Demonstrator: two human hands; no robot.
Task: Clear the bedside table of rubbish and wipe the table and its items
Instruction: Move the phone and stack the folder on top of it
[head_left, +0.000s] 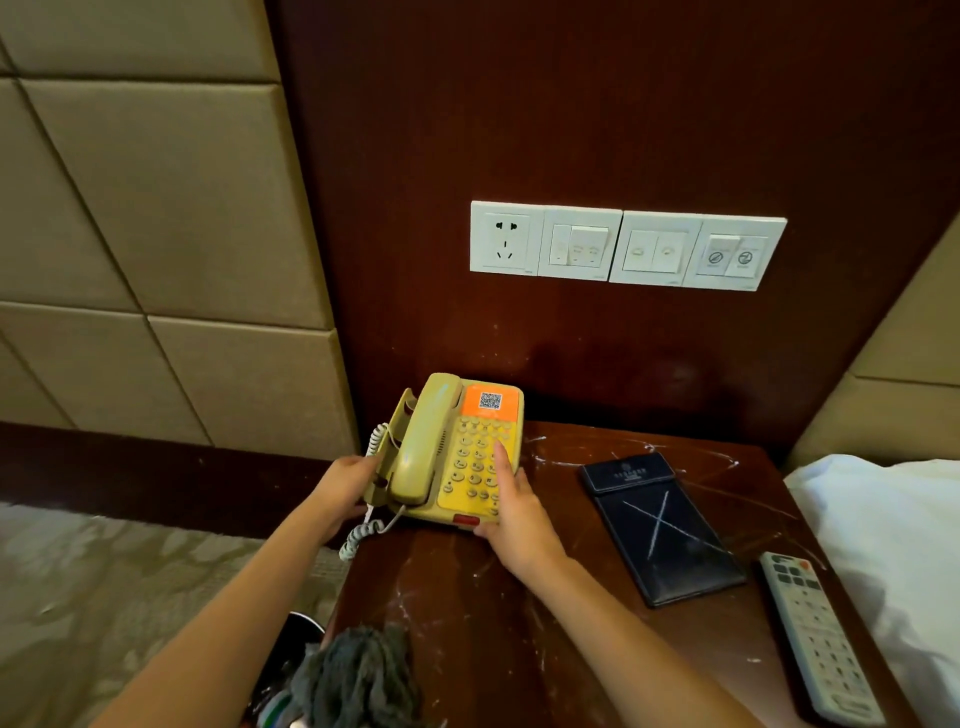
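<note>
A yellow corded telephone (451, 451) with an orange QR sticker stands at the back left of the dark wooden bedside table (566, 613). My left hand (347, 480) grips the phone's left side by the handset cradle. My right hand (511, 512) holds its right front corner, the index finger lying over the keypad. A grey cloth (358, 675) lies bunched on the table's front left edge. White streaks and marks cover the tabletop.
A dark notepad folder (657, 525) marked with a white X lies right of the phone. A white remote (815, 634) rests near the table's right edge, beside white bedding (893, 545). Wall sockets and switches (626, 245) sit above. A bin (291, 660) stands below left.
</note>
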